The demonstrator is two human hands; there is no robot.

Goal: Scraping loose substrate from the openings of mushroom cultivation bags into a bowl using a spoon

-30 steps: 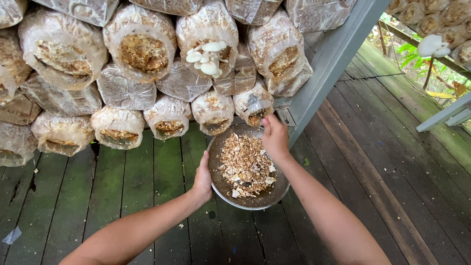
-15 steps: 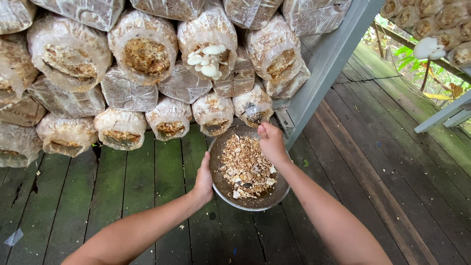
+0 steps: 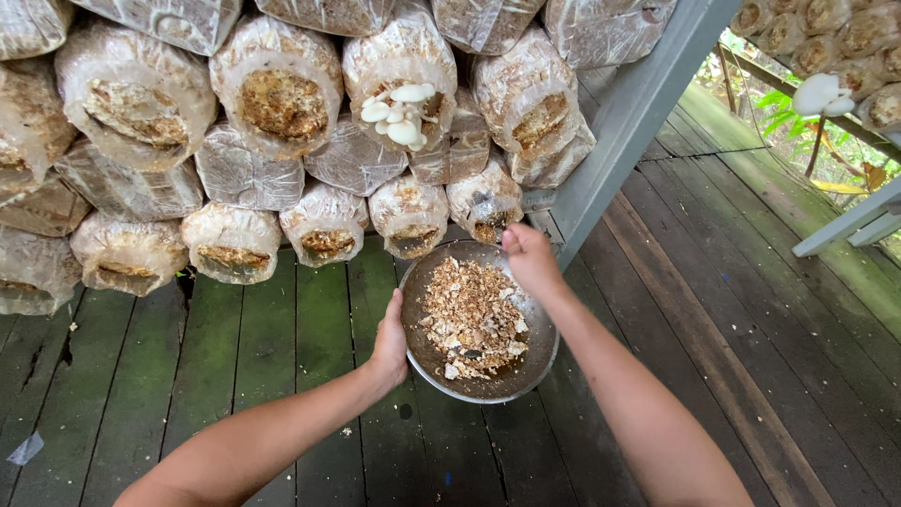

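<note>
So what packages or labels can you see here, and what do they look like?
Bags: stacked on their sides, top left; round, clear plastic over brown filling, open ends facing out.
Mushroom bag: upper middle; white caps sprouting from its mouth.
More bags: top right, same kind.
Labels, signs, screens: none visible.

Both bare forearms reach forward from the bottom edge, converging. The left hand (image 3: 389,340) is curled in a closed grip, thumb uppermost, wrist straight. The right hand (image 3: 531,260) is extended farther ahead, fingers bunched and pinched together, knuckles up.
</note>
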